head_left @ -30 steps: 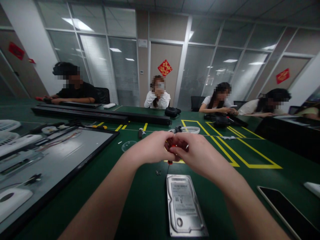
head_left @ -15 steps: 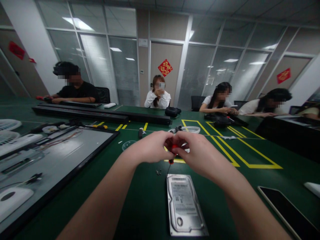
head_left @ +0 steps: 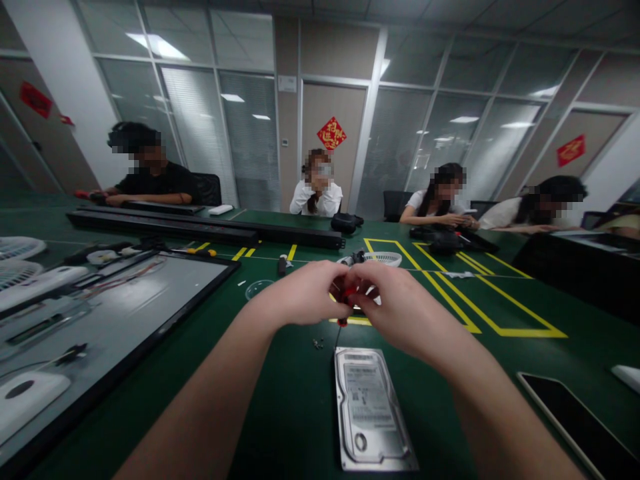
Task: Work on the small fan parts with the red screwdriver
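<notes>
A silver hard drive [head_left: 367, 407] lies label up on the green table in front of me. Both my hands meet above its far end, around the red and black handle of a screwdriver [head_left: 343, 322]. My left hand [head_left: 315, 292] has its fingers closed on the handle from the left. From the right, my right hand [head_left: 387, 288] pinches the same handle. The thin shaft slants down to the drive's far left corner; whether its tip sits in a screw is too small to tell. A few small screws [head_left: 318, 344] lie on the table left of that corner.
A large flat panel [head_left: 165, 287] with parts on it covers the left side. A phone [head_left: 575, 420] lies at the right. Long black bars [head_left: 210, 229] and a white basket [head_left: 390, 259] are farther back. Several people sit across the table.
Both hands stay on the screwdriver over the same corner of the drive, with only slight finger movement. The whole view has shifted very slightly.
</notes>
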